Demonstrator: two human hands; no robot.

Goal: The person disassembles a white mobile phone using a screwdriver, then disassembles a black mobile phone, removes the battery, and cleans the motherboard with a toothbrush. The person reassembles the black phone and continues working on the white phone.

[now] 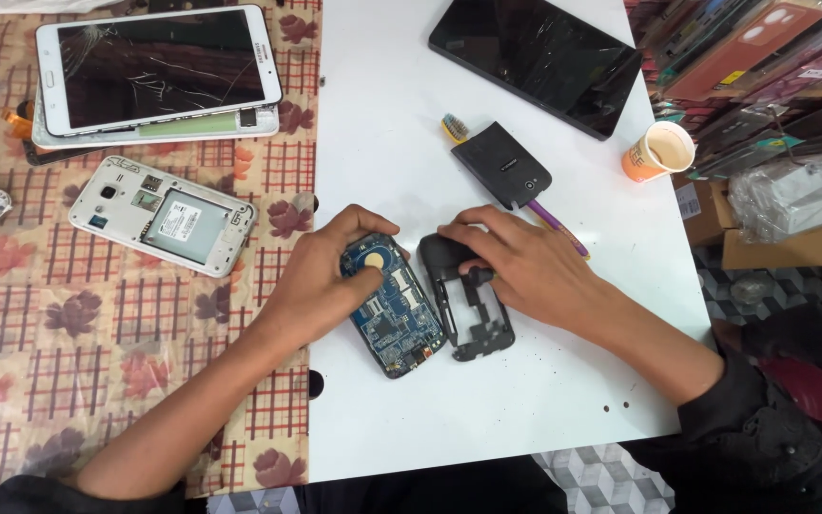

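I had the opened phone lying near the front middle of the white table, just right of where the flowered checked cloth ended. Its back was off, so the blue circuit board faced up: a round gold-coloured disc near the top end, silvery metal slots along the middle, dark chips lower down and a small connector at the bottom edge. My left hand rested on its upper left part, fingers curled over the top edge and the thumb pressed down on the board beside the disc. Touching the phone's right side lay the black plastic frame, a rounded rectangle with open cut-outs and a solid top. My right hand covered that frame's upper part, fingers bent and close together, closed around a small dark tool whose tip I couldn't make out.

Behind my right hand sat a black phone back over a toothbrush with a purple handle. A paper cup stood near the table's right edge. On the cloth lay a white phone with its back open and a cracked white tablet.
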